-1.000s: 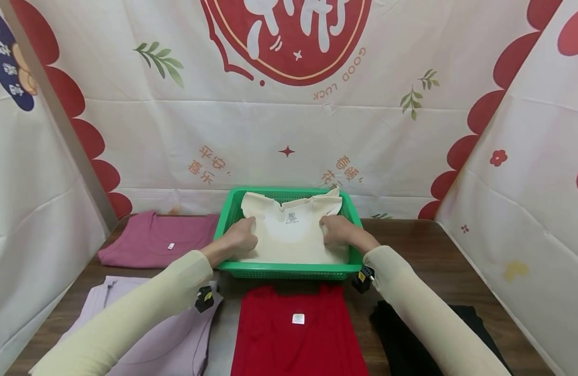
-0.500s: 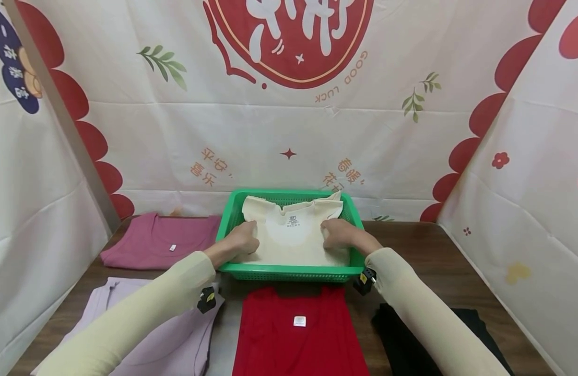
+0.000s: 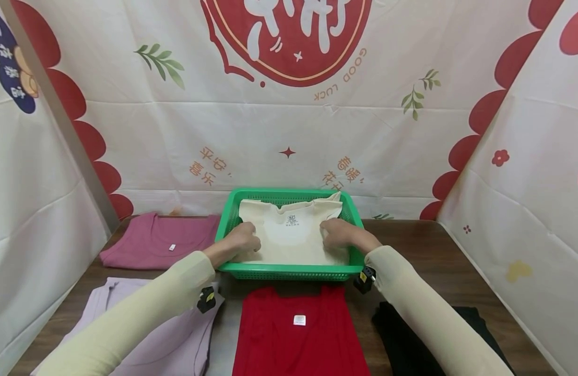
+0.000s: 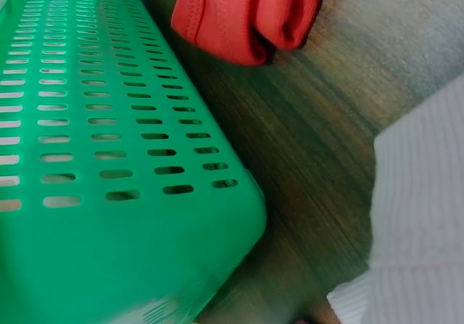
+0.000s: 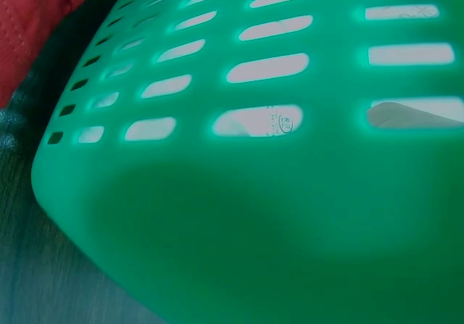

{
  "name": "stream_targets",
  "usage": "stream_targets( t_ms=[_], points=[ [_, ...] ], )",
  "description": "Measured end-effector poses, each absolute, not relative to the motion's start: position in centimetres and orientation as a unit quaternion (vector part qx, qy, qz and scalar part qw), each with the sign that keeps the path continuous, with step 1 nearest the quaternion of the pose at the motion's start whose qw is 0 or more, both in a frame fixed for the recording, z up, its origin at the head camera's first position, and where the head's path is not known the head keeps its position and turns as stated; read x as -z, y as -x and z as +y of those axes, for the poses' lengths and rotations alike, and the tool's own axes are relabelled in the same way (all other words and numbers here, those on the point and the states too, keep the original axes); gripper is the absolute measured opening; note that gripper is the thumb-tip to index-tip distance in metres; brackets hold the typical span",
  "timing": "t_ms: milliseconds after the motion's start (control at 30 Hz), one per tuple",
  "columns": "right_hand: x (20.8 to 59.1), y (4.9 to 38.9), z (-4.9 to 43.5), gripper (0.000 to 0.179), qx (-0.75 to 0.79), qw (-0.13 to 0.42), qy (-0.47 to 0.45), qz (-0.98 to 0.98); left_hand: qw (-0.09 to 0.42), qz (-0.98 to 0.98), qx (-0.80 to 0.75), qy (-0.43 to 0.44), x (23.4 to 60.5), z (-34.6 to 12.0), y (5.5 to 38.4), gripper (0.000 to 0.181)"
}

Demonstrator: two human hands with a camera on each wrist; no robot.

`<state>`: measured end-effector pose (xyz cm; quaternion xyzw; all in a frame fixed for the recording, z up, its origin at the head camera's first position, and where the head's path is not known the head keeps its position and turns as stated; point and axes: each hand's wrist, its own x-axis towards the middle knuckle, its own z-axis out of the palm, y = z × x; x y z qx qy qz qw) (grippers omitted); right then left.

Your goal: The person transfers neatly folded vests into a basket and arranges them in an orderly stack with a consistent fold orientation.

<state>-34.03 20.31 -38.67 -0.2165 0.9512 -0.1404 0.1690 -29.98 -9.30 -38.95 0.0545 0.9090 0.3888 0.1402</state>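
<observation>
A folded cream shirt with a small printed mark under its neckline lies inside a green plastic basket. At the shirt's left side, my left hand reaches over the basket rim and holds the cloth with curled fingers. Opposite it, my right hand grips the shirt's right edge, its fingertips partly hidden by the cloth. Both wrist views look at the basket's outside: slotted wall on the left, and slotted wall on the right with pale cloth behind. Neither wrist view shows the fingers.
A red garment lies folded in front of the basket. To the left are a mauve-pink top and a lilac garment. Black cloth lies under the right forearm. A printed curtain stands behind the wooden table.
The shirt's upper left corner has shifted slightly left and down, and its neckline lies a little flatter. Both hands stay almost where they were.
</observation>
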Motion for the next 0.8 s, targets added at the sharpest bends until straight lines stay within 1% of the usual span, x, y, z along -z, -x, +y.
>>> stream_targets(
  t_ms=[67, 133, 400, 467, 500, 533, 633, 667, 700, 800],
  points=[
    [38.66, 34.00, 20.31, 0.007, 0.141, 0.165, 0.219, 0.951, 0.139, 0.908, -0.392, -0.054, 38.99, -9.29, 30.03, 0.035],
    [38.68, 33.99, 20.34, 0.007, 0.140, 0.161, 0.221, 0.952, 0.138, 0.908, -0.393, -0.053, 39.05, -9.32, 29.98, 0.038],
    [38.61, 33.89, 20.19, 0.006, 0.135, 0.153, 0.225, 0.953, 0.133, 0.919, -0.367, -0.059, 39.30, -9.27, 30.07, 0.035],
    [38.59, 33.81, 20.13, 0.006, 0.132, 0.151, 0.225, 0.953, 0.130, 0.921, -0.361, -0.063, 39.28, -9.25, 30.06, 0.029],
    [38.59, 33.79, 20.09, 0.007, 0.129, 0.151, 0.224, 0.954, 0.127, 0.922, -0.360, -0.064, 39.27, -9.26, 30.03, 0.022],
    [38.56, 33.76, 20.04, 0.009, 0.125, 0.150, 0.224, 0.955, 0.125, 0.922, -0.361, -0.064, 39.24, -9.28, 29.97, 0.022],
    [38.45, 33.67, 19.90, 0.017, 0.113, 0.151, 0.216, 0.958, 0.122, 0.918, -0.372, -0.062, 39.13, -9.31, 29.86, 0.054],
    [38.42, 33.62, 19.86, 0.020, 0.113, 0.152, 0.212, 0.959, 0.122, 0.916, -0.377, -0.061, 39.06, -9.28, 29.82, 0.062],
    [38.39, 33.57, 19.85, 0.023, 0.112, 0.149, 0.209, 0.960, 0.122, 0.915, -0.379, -0.060, 38.98, -9.24, 29.79, 0.068],
    [38.33, 33.47, 19.87, 0.032, 0.116, 0.139, 0.202, 0.963, 0.116, 0.915, -0.381, -0.062, 38.49, -9.01, 29.70, 0.072]
  ],
)
